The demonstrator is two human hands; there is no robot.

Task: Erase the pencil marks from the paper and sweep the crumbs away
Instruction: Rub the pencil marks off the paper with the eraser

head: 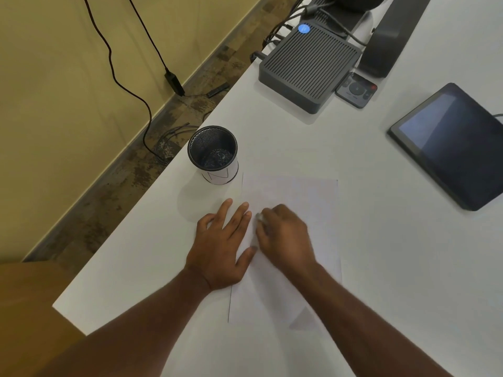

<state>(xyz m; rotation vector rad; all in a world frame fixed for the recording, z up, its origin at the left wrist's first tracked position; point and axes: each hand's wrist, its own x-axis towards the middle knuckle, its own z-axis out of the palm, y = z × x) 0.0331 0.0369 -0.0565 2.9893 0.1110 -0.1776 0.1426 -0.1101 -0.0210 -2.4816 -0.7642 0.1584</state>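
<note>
Paper (288,197) flat on white table (367,240), under both hands. Left hand (221,246) open, fingers spread, palm down across paper's left edge, holding nothing. Right hand (283,235) just beside it, blurred, fingers curled around small pale eraser (260,217) on the sheet; mesh cup (212,152) beyond left fingertips.

White table (381,240), paper (294,197), mesh cup (212,153), tablet (451,142), ribbed box (310,63)

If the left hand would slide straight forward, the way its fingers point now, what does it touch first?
Probably the mesh cup. The left hand lies flat at the paper edge, fingers aimed up and slightly right, so it might just pass the cup's right side.
</note>
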